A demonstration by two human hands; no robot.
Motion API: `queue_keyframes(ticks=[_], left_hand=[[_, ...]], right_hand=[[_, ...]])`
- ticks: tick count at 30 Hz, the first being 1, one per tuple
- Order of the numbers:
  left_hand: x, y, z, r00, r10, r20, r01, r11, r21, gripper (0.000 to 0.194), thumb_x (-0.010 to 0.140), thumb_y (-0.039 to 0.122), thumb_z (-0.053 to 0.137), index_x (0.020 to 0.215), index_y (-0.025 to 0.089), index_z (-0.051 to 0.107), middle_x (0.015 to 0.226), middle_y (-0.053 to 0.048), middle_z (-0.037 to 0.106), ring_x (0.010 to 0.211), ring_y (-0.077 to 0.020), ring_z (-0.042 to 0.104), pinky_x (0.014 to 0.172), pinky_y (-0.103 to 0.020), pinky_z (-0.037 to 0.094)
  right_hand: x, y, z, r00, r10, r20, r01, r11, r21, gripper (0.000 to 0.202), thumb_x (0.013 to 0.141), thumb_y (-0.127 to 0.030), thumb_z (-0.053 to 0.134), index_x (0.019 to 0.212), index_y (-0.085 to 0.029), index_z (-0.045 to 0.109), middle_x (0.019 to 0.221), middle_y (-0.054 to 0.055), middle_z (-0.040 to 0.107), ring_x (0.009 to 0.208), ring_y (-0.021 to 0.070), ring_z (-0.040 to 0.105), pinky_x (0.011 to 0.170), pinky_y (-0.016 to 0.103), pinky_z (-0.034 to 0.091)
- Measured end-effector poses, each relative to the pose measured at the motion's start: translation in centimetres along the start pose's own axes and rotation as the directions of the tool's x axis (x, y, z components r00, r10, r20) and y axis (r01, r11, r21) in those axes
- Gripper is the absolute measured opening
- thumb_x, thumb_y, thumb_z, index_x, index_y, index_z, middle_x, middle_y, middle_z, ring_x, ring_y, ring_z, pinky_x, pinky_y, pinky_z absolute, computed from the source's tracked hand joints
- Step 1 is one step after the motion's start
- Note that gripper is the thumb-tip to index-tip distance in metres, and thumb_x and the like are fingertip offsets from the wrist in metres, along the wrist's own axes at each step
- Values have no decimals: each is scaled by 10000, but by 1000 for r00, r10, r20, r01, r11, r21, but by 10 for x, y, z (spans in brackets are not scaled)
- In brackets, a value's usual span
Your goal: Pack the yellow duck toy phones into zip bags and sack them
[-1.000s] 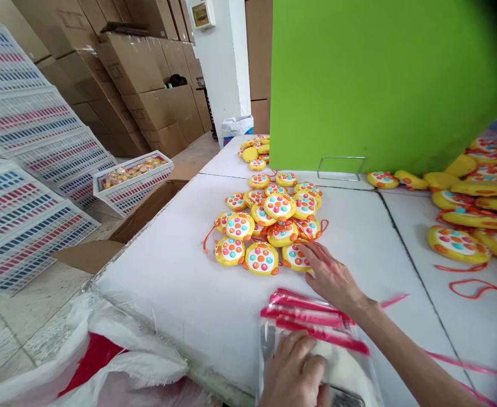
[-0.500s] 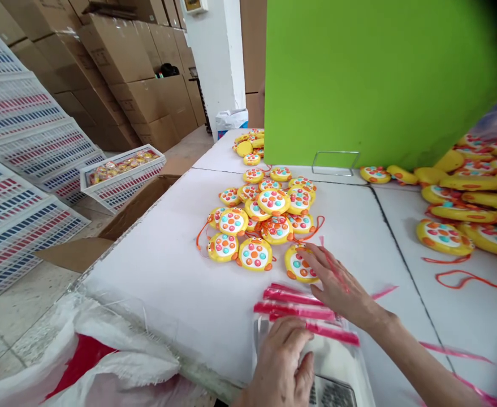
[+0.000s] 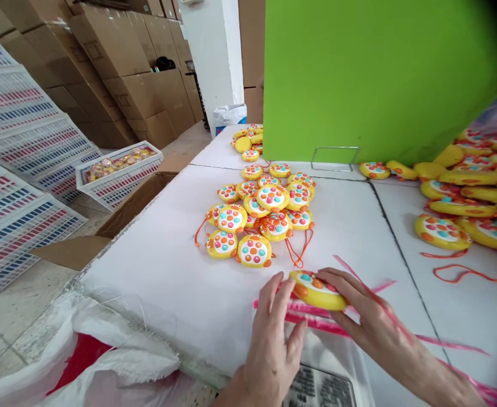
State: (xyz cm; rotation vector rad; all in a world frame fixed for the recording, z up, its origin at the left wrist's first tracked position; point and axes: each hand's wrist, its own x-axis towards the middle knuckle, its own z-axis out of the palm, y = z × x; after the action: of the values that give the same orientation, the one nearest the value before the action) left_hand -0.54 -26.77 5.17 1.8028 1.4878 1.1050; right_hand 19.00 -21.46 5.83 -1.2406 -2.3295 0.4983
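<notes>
Between the thumb and fingers of my right hand (image 3: 371, 311) is a yellow toy (image 3: 320, 291) with coloured dots, tilted above the pink-edged clear bags. My left hand (image 3: 273, 339) has its fingers apart, their tips close to the toy's left end; whether they touch it I cannot tell. Under both hands lie the stacked clear plastic bags (image 3: 328, 362) with pink strips and a dark printed label. Beyond the hands, a pile of similar dotted yellow toys (image 3: 254, 251) with orange cords rests on the white table (image 3: 172, 271).
A green board (image 3: 358, 79) stands across the table, a wire loop at its base. More yellow toys (image 3: 443, 230) are heaped at the right. On the left are an open carton (image 3: 133, 206), white baskets (image 3: 19, 226) and a white sack (image 3: 116, 367). Stacked boxes (image 3: 104, 45) stand behind.
My right hand has lifted a toy from the front of the pile and brought it nearer, over the bags. My left hand has risen from the bags towards that toy.
</notes>
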Motion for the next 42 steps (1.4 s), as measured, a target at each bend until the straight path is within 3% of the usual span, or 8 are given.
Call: queue_keyframes(ticks=[13, 17, 21, 28, 32, 35, 40, 42], left_hand=[[50, 30, -28, 930, 136, 342, -62, 974, -218, 323, 894, 106, 466, 1157, 201, 627, 1256, -74, 590, 1203, -170, 510, 1048, -309, 404], [79, 39, -15, 780, 251, 573, -200, 968, -152, 388, 861, 84, 510, 1216, 205, 606, 1301, -74, 580, 1246, -185, 474, 1057, -318, 367], [96, 41, -2, 576, 103, 811, -70, 995, -77, 202, 827, 127, 551, 920, 152, 729, 850, -26, 731, 794, -148, 650, 715, -198, 464], [110, 42, 28, 721, 7, 693, -91, 992, 85, 261, 845, 121, 446, 836, 115, 707, 725, -41, 695, 677, -143, 596, 654, -214, 417], [114, 40, 43, 696, 22, 718, -130, 987, 96, 264, 830, 98, 450, 821, 107, 714, 829, -82, 715, 780, -174, 610, 746, -248, 417], [115, 41, 37, 590, 38, 807, -139, 989, 55, 243, 854, 164, 486, 844, 125, 725, 800, -47, 721, 727, -153, 615, 669, -215, 421], [121, 46, 22, 217, 71, 974, -81, 995, -54, 294, 896, 225, 468, 1070, 147, 692, 959, -44, 726, 852, -151, 639, 710, -188, 442], [123, 46, 18, 147, 54, 988, -57, 997, -46, 295, 877, 191, 472, 1069, 151, 692, 958, -39, 717, 854, -146, 629, 708, -180, 442]], right_hand=[[-48, -24, 0, 999, -27, 30, 26, 1000, 8, 507, 877, -72, 429, 1341, -272, 387, 1372, 91, 452, 1241, 199, 497, 981, 318, 486], [-49, -38, -6, 994, -40, 102, 35, 998, 46, 583, 839, -54, 463, 1379, -261, 388, 1362, 105, 491, 1198, 211, 542, 937, 297, 513], [-52, -48, -16, 996, -39, 85, 29, 994, 108, 584, 816, -56, 500, 1342, -307, 455, 1286, 60, 579, 1092, 187, 622, 850, 231, 549], [-61, -57, -21, 998, -61, 3, 61, 995, 76, 466, 779, -61, 542, 1225, -197, 550, 1211, 115, 631, 1061, 186, 642, 830, 186, 541], [-66, -60, -18, 996, -60, 60, 58, 998, 37, 335, 857, -99, 488, 1172, -160, 582, 1215, 163, 623, 1129, 227, 602, 827, 231, 552], [-70, -58, -17, 998, -50, 32, 50, 999, -17, 365, 861, -74, 451, 1194, -159, 575, 1218, 171, 622, 1131, 252, 599, 813, 278, 567], [-65, -56, -21, 996, -84, -21, 84, 996, -12, 311, 905, -171, 500, 1210, -186, 562, 1212, 150, 632, 1181, 240, 560, 866, 298, 547], [-62, -57, -25, 995, -92, -39, 92, 996, -13, 262, 914, -196, 501, 1162, -187, 585, 1204, 144, 638, 1194, 234, 549, 862, 281, 547]])
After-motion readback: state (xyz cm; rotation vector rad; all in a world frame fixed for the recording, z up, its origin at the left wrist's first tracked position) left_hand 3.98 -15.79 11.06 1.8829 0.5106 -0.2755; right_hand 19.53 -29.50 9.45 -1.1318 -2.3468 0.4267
